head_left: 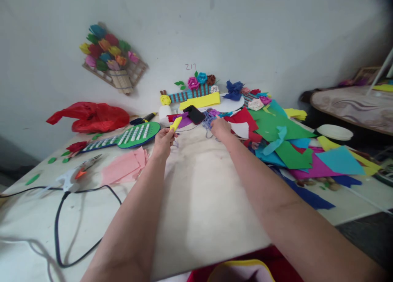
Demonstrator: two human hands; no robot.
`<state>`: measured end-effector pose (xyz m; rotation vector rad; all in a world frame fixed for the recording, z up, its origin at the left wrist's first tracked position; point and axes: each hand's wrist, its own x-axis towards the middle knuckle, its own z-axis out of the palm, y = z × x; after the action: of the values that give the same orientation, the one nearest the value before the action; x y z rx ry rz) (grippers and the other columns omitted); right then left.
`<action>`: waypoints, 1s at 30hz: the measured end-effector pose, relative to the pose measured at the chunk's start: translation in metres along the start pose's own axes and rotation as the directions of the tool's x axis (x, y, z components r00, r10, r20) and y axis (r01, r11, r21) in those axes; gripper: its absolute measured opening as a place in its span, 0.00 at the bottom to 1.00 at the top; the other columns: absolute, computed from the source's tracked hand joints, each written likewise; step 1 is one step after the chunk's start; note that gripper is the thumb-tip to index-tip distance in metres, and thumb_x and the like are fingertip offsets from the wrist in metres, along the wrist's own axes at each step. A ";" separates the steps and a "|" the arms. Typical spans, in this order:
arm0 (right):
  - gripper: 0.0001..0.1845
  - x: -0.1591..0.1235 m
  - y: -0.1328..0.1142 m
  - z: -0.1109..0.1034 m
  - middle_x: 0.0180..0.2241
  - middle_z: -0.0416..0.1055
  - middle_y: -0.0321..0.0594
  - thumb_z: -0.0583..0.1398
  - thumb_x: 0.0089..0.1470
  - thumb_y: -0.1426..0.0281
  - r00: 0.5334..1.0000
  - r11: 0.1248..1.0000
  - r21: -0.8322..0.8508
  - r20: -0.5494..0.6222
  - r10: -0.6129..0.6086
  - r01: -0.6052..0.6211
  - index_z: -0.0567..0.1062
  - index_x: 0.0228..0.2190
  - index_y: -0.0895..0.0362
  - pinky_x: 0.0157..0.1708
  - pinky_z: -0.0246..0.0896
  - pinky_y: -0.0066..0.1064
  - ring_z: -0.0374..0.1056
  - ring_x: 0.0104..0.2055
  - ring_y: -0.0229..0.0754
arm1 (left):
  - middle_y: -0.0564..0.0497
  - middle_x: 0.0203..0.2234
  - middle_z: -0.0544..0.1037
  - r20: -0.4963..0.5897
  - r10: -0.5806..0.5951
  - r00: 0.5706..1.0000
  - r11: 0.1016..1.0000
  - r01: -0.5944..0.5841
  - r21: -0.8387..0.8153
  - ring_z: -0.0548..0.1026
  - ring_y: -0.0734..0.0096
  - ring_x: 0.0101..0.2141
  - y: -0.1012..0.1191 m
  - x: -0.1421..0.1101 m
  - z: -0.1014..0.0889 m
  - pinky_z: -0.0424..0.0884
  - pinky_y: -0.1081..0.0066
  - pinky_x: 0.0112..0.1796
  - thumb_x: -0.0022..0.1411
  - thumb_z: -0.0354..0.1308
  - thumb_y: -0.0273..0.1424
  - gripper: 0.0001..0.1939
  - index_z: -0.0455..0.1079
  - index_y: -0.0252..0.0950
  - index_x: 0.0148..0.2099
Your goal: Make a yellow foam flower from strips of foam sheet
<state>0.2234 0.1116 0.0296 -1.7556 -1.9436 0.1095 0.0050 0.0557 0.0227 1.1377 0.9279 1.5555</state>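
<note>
My left hand (163, 139) is stretched out over the pale work surface (196, 192) and pinches a small yellow piece (176, 123), with a thin lilac thread hanging beside it. Farther right, my right hand (220, 127) rests on a tangle of blue-lilac yarn (208, 117), fingers closed on it. A black phone (194, 114) and purple paper scraps lie just beyond both hands.
A glue gun (76, 175) with a black cable (61, 216) lies at left, next to pink paper (123, 168) and a green woven paddle shape (135, 135). Coloured paper sheets (288, 146) pile at right. Paper flowers line the wall; a red plastic bag (92, 117) sits far left.
</note>
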 end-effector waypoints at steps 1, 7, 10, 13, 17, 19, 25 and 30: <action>0.12 0.001 -0.004 0.000 0.44 0.69 0.50 0.57 0.46 0.75 0.998 0.998 -0.058 -0.063 -0.007 0.003 0.76 0.34 0.60 0.47 0.56 0.39 0.61 0.49 0.51 | 0.54 0.15 0.68 0.012 -0.001 1.000 1.000 0.001 0.000 0.51 0.89 0.12 0.000 0.000 0.000 0.42 0.83 0.13 0.48 0.59 0.30 0.10 0.60 0.32 0.26; 0.16 -0.010 -0.052 0.009 0.42 0.71 0.40 0.53 0.47 0.77 0.956 0.854 0.447 -0.009 -0.293 0.265 0.74 0.38 0.57 0.44 0.58 0.28 0.65 0.44 0.38 | 0.51 0.19 0.71 0.139 -0.056 0.989 0.996 0.065 -0.060 0.57 0.87 0.14 -0.001 -0.003 0.000 0.46 0.84 0.13 0.47 0.61 0.30 0.11 0.62 0.31 0.29; 0.15 -0.020 -0.065 0.017 0.35 0.72 0.38 0.56 0.47 0.73 0.904 0.696 0.693 0.156 -0.399 0.188 0.74 0.39 0.57 0.31 0.60 0.24 0.65 0.31 0.33 | 0.51 0.20 0.71 0.214 -0.100 0.972 0.988 0.122 -0.093 0.59 0.86 0.15 -0.001 -0.004 -0.002 0.52 0.83 0.15 0.47 0.61 0.29 0.10 0.64 0.31 0.30; 0.13 -0.023 -0.059 0.022 0.18 0.64 0.33 0.57 0.46 0.65 0.899 0.690 0.715 0.223 -0.378 0.113 0.75 0.27 0.62 0.20 0.51 0.22 0.54 0.19 0.29 | 0.51 0.20 0.71 0.231 -0.144 0.962 0.979 0.172 -0.108 0.62 0.83 0.16 -0.002 -0.004 -0.004 0.61 0.81 0.18 0.48 0.60 0.28 0.08 0.65 0.31 0.30; 0.13 -0.012 -0.036 0.023 0.14 0.56 0.29 0.57 0.44 0.64 0.962 0.683 0.729 0.156 -0.226 0.042 0.75 0.25 0.62 0.18 0.44 0.23 0.48 0.17 0.28 | 0.52 0.20 0.70 0.226 -0.242 0.944 0.951 0.277 -0.137 0.64 0.82 0.18 -0.004 -0.004 -0.006 0.71 0.73 0.27 0.50 0.58 0.25 0.04 0.64 0.31 0.30; 0.12 -0.006 -0.027 0.024 0.14 0.57 0.30 0.57 0.42 0.65 0.980 0.721 0.693 0.158 -0.121 -0.023 0.75 0.24 0.62 0.18 0.45 0.23 0.51 0.17 0.29 | 0.52 0.20 0.70 0.232 -0.287 0.929 0.932 0.327 -0.156 0.65 0.82 0.18 -0.004 -0.004 -0.006 0.73 0.70 0.31 0.52 0.56 0.23 0.03 0.64 0.31 0.31; 0.10 0.005 -0.018 0.026 0.22 0.70 0.38 0.56 0.44 0.68 0.992 0.865 0.484 0.061 0.113 -0.129 0.77 0.27 0.58 0.29 0.57 0.28 0.66 0.28 0.38 | 0.50 0.21 0.70 0.226 -0.371 0.901 0.890 0.415 -0.190 0.68 0.80 0.19 -0.002 -0.007 -0.004 0.74 0.67 0.35 0.54 0.53 0.20 0.02 0.66 0.29 0.31; 0.10 0.002 -0.012 0.019 0.36 0.72 0.44 0.55 0.46 0.69 0.969 0.922 0.325 -0.054 0.243 -0.213 0.77 0.27 0.55 0.41 0.58 0.33 0.63 0.47 0.46 | 0.48 0.22 0.71 0.225 -0.404 0.887 0.867 0.450 -0.216 0.70 0.79 0.21 -0.003 -0.007 -0.004 0.74 0.67 0.37 0.54 0.53 0.20 0.03 0.67 0.28 0.32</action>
<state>0.2046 0.1166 0.0183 -1.7268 -1.5492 0.3932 0.0030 0.0496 0.0178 0.7931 0.7664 1.1525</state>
